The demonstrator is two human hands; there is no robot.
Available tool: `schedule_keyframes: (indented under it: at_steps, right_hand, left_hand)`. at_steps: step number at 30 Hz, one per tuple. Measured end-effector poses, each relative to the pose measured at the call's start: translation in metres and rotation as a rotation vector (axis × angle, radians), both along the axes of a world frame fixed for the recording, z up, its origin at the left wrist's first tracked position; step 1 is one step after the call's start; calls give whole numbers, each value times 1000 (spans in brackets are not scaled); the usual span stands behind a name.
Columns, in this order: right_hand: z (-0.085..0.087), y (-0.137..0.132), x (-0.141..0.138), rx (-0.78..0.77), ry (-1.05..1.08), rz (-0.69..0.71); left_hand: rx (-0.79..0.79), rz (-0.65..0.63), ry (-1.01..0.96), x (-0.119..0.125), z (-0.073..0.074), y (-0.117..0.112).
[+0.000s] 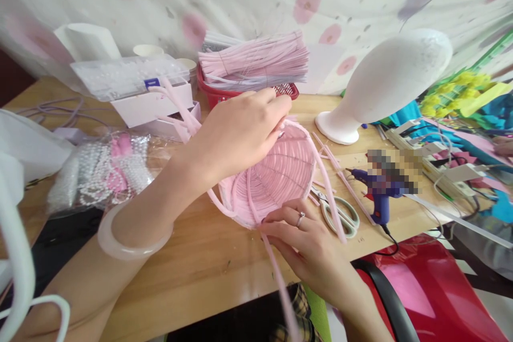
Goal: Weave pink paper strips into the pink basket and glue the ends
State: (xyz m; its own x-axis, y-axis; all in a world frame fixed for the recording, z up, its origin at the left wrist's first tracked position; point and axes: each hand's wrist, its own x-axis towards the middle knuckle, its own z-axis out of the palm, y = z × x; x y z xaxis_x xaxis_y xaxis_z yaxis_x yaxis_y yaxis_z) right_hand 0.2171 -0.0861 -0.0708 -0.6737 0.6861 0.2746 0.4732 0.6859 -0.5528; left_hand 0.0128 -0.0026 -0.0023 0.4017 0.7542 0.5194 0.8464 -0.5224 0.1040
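A pink bowl-shaped frame [280, 171], wound in rows of fuzzy pipe cleaner with wire ribs showing, lies with its open side facing me. My left hand [248, 125] reaches over it, fingers curled closed at the far rim; its fingertips are partly hidden. At the near rim, my right hand [298, 230], wearing a ring, pinches a long pink pipe cleaner [276, 267] against the edge. That strand crosses the opening and hangs down toward my lap. Another loose pink strand [331, 197] trails from the frame's right side.
Scissors [340, 216] and a purple glue gun [379, 192] lie to the right. Behind stand a red basket [212, 97] of pipe cleaner bundles and a white foam head [393, 77]. Bagged beads [108, 171], a clear case [128, 75] and white boxes [156, 107] are at left.
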Motion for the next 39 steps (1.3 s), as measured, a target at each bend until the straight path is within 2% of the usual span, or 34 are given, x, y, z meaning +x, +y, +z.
schedule_keyframes:
  at_steps: [3,6,11,15,18,22,30,39]
  right_hand:
    - [8,3,9,-16,-26,37]
    - [10,10,7,3,36,-7]
    - [-4,24,-22,63,-65,30]
    - [-12,29,-36,6,-159,75]
    - [-14,29,-38,-17,-158,91]
    - [-14,29,-38,31,-149,81]
    - [-13,23,-43,62,-133,77]
    - [-13,5,-57,209,-279,41]
  left_hand:
    - [-63,-53,4,-6,6,-4]
    - [-143,-142,-7,-16,16,-8]
    - [-298,-216,29,-30,33,-19]
    - [-387,-238,1,-34,40,-24]
    - [-407,-253,6,-34,41,-23]
    - [-417,-258,48,-32,39,-21]
    - [-364,-280,49,-33,35,-19]
    - [-387,-254,125,-34,36,-22]
